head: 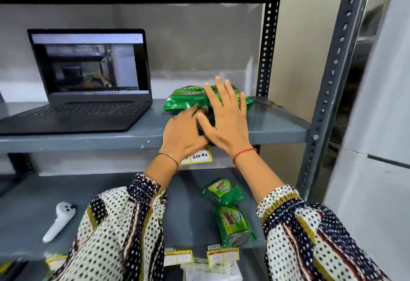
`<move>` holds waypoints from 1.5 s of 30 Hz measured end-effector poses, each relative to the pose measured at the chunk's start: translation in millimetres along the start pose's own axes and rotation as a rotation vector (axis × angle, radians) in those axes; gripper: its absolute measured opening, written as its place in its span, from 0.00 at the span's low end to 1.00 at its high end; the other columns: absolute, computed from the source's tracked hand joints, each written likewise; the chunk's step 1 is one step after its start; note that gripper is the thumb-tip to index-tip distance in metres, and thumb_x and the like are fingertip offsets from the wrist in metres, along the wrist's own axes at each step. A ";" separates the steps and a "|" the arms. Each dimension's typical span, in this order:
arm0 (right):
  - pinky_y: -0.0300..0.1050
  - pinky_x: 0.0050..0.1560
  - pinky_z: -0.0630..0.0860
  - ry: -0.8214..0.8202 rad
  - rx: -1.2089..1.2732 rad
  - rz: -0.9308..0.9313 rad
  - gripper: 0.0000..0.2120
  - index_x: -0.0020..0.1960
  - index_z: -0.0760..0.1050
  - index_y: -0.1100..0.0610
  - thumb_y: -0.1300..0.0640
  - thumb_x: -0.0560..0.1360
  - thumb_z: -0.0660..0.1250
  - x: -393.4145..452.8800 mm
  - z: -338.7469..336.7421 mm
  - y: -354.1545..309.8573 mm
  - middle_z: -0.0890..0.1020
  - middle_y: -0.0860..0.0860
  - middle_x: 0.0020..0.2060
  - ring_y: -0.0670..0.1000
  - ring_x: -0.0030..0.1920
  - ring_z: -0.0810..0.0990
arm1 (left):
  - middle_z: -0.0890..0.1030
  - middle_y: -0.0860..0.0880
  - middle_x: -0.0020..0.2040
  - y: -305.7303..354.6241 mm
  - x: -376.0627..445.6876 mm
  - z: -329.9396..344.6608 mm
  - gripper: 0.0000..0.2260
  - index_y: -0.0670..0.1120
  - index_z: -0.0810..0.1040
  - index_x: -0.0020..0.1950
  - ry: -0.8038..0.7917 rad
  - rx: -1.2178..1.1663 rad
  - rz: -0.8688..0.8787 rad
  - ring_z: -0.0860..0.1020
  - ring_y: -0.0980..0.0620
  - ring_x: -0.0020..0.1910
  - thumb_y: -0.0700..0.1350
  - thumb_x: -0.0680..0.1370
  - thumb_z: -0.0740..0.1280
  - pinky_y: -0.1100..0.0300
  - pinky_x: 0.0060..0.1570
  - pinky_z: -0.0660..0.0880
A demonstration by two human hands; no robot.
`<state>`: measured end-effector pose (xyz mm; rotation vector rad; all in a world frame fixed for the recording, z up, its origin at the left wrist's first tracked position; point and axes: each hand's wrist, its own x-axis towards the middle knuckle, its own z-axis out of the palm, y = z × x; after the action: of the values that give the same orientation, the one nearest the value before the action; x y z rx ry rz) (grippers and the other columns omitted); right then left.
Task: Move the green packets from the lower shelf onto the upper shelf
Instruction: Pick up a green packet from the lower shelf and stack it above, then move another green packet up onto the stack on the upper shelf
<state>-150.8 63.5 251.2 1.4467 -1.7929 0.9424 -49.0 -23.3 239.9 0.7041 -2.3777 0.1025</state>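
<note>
A pile of shiny green packets [184, 101] lies on the upper shelf [277, 125], to the right of its middle. My right hand [226, 121] is spread flat over the pile's right side, fingers apart. My left hand [184, 132] reaches in from the left, its fingers stretched to the pile's front edge. Something dark shows between the two hands; I cannot tell what it is or whether my left hand holds it. Two more green packets lie on the lower shelf [111, 187], one [223, 192] behind the other [235, 223], below my right forearm.
An open black laptop [88, 76] takes up the left of the upper shelf. A white handheld controller [60, 221] lies at the lower shelf's left. Yellow price tags [200, 156] hang on the shelf edges. Perforated grey uprights [332, 70] frame the right side, with a grey cabinet [377, 125] beyond.
</note>
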 end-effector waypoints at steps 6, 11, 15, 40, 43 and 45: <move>0.61 0.76 0.46 0.068 0.007 0.051 0.32 0.77 0.56 0.52 0.47 0.75 0.58 -70.4 4.1 -11.1 0.56 0.53 0.78 0.53 0.78 0.50 | 0.63 0.45 0.77 -0.5 -81.0 21.1 0.31 0.48 0.64 0.76 0.283 0.011 0.057 0.58 0.44 0.76 0.56 0.73 0.59 0.41 0.73 0.53; 0.62 0.76 0.46 -0.005 -0.044 0.084 0.33 0.78 0.55 0.52 0.49 0.75 0.59 -139.5 28.0 -9.1 0.54 0.53 0.78 0.54 0.78 0.49 | 0.62 0.43 0.77 -9.5 -152.4 61.2 0.32 0.46 0.63 0.76 0.312 0.061 0.082 0.56 0.44 0.77 0.53 0.74 0.66 0.37 0.73 0.54; 0.62 0.76 0.46 -0.142 -0.089 0.166 0.34 0.78 0.52 0.52 0.49 0.74 0.59 -190.9 48.8 -5.1 0.53 0.53 0.78 0.54 0.78 0.48 | 0.61 0.45 0.77 -17.0 -191.2 90.6 0.32 0.47 0.62 0.76 0.209 0.053 0.031 0.56 0.46 0.77 0.51 0.73 0.67 0.39 0.73 0.54; 0.58 0.67 0.65 -0.897 -0.221 0.684 0.45 0.77 0.49 0.44 0.42 0.68 0.70 -249.8 134.8 54.2 0.51 0.56 0.77 0.64 0.70 0.63 | 0.57 0.51 0.79 -46.1 -236.1 259.7 0.38 0.53 0.57 0.78 -0.622 -0.013 -0.070 0.56 0.46 0.77 0.70 0.72 0.48 0.38 0.72 0.52; 0.58 0.66 0.66 -0.896 -0.244 0.657 0.43 0.77 0.50 0.44 0.47 0.69 0.70 -245.7 132.4 54.6 0.52 0.57 0.77 0.63 0.69 0.64 | 0.71 0.49 0.72 -46.5 -242.6 265.6 0.33 0.52 0.68 0.73 -0.641 0.024 -0.064 0.71 0.45 0.69 0.66 0.72 0.55 0.38 0.61 0.69; 0.57 0.65 0.66 -0.881 -0.247 0.614 0.41 0.76 0.51 0.44 0.49 0.69 0.70 -244.2 128.5 54.1 0.53 0.57 0.77 0.63 0.68 0.65 | 0.74 0.49 0.70 -46.2 -241.3 263.8 0.32 0.52 0.69 0.72 -0.638 0.022 -0.057 0.73 0.45 0.68 0.66 0.72 0.55 0.40 0.59 0.72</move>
<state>-163.4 90.0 -28.5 1.2441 -2.9851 0.2879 -18.8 -15.9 -119.2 0.9171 -2.9560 -0.1442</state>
